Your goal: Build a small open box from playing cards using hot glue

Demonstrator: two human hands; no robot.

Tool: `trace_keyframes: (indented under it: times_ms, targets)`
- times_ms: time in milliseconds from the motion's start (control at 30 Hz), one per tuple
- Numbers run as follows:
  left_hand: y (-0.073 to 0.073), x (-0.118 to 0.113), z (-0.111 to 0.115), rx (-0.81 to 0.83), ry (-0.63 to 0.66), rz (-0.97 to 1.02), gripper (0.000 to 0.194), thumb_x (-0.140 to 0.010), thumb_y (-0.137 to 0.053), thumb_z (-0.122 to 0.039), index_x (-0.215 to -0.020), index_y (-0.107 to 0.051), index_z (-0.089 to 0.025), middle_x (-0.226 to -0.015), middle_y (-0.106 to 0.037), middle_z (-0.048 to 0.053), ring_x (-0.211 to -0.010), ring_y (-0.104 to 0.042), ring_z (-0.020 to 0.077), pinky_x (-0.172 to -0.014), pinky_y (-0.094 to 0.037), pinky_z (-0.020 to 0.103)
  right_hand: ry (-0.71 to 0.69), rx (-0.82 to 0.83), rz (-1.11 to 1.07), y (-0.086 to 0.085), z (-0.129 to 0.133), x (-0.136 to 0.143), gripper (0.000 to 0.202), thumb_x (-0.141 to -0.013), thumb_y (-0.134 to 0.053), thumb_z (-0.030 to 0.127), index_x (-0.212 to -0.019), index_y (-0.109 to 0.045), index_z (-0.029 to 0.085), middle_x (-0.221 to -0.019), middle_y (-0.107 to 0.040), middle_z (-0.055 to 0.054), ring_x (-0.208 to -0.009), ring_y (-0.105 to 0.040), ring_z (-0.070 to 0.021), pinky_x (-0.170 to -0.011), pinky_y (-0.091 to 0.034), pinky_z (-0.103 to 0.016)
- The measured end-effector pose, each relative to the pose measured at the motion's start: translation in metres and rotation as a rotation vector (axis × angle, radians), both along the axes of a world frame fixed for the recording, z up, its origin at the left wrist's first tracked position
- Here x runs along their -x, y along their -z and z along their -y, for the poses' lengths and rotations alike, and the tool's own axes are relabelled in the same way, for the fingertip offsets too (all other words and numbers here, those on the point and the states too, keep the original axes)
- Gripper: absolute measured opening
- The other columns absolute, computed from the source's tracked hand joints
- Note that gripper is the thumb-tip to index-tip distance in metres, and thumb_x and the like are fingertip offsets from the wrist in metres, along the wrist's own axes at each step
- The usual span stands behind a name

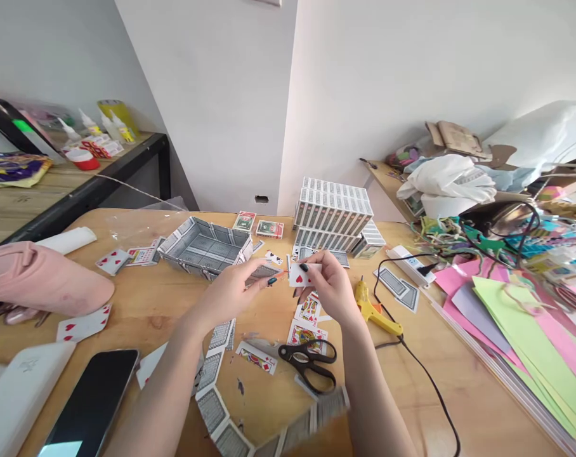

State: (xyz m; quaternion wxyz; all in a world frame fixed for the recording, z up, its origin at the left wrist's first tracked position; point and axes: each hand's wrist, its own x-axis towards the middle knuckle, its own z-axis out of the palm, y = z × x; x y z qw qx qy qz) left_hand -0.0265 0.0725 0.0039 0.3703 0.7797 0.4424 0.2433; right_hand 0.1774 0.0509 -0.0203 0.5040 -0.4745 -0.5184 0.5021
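Note:
My right hand [335, 289] pinches a heart playing card [298, 275] between thumb and fingers, its face toward me. Close beside it, my left hand [235, 289] is closed on a grey-backed card piece [264, 271], whose far end nearly meets the heart card. A thin orange-red line shows between the two pieces. Below my forearms curves a long strip of joined grey-backed cards [214, 409], its right end blurred. Black-handled scissors [309, 362] lie under my right hand, beside a cut card strip [257, 357] and face cards [307, 335].
An open tray made of cards [207, 244] stands behind my left hand. Farther back rises a stacked card block [333, 206]. To the right are a yellow glue gun [373, 311] with its cord, a power strip [412, 265] and coloured sheets [521, 336]. A phone [92, 406] lies front left.

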Motion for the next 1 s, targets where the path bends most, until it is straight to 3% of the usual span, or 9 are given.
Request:
trace_keyframes:
  times_ms: [133,333,600,767,1000]
  targets:
    - [-0.004,-0.007,0.000,-0.013,-0.009,0.034,0.023,-0.086,-0.052,-0.041,-0.102,-0.062,-0.027,-0.102,-0.070,0.000,-0.091,-0.065,0.0185,-0.077,-0.051,0.028,0.064,-0.138,0.035,-0.010,0.013,0.006,0.015,-0.086,-0.056,0.035,-0.092,-0.050,0.022,-0.081,-0.065,-0.001,-0.068,-0.064,-0.0139,-0.059,-0.055,-0.028]
    - [0.000,-0.003,-0.003,-0.017,-0.044,-0.009,0.023,-0.089,-0.048,-0.044,-0.100,-0.062,-0.029,-0.091,-0.070,-0.003,-0.081,-0.065,0.0162,-0.068,-0.050,0.025,0.190,-0.183,0.377,-0.017,0.018,0.005,0.005,-0.084,-0.057,0.024,-0.087,-0.056,0.021,-0.072,-0.065,0.000,-0.063,-0.061,-0.0121,-0.060,-0.049,-0.024]
    - [0.002,-0.006,-0.002,-0.045,-0.019,-0.025,0.022,-0.089,-0.048,-0.043,-0.100,-0.060,-0.029,-0.098,-0.069,-0.003,-0.088,-0.065,0.0171,-0.073,-0.048,0.026,0.133,-0.273,0.515,-0.020,0.019,0.009,0.007,-0.087,-0.054,0.020,-0.085,-0.061,0.021,-0.078,-0.066,-0.001,-0.069,-0.059,-0.0121,-0.066,-0.047,-0.024]
    - [0.002,-0.011,-0.001,-0.130,0.004,-0.115,0.021,-0.090,-0.044,-0.040,-0.096,-0.061,-0.027,-0.091,-0.069,-0.001,-0.082,-0.065,0.0191,-0.070,-0.048,0.029,0.052,-0.349,0.537,-0.024,0.023,0.013,0.018,-0.091,-0.042,0.016,-0.094,-0.059,0.020,-0.095,-0.061,-0.006,-0.075,-0.058,-0.0131,-0.067,-0.049,-0.025]
    - [0.002,-0.013,0.002,-0.127,0.021,-0.196,0.021,-0.092,-0.040,-0.039,-0.096,-0.056,-0.027,-0.089,-0.069,0.000,-0.080,-0.066,0.0205,-0.064,-0.046,0.029,0.168,-0.404,0.628,-0.023,0.022,0.010,0.015,-0.087,-0.050,0.014,-0.081,-0.061,0.021,-0.077,-0.063,-0.001,-0.070,-0.058,-0.0136,-0.065,-0.047,-0.025]
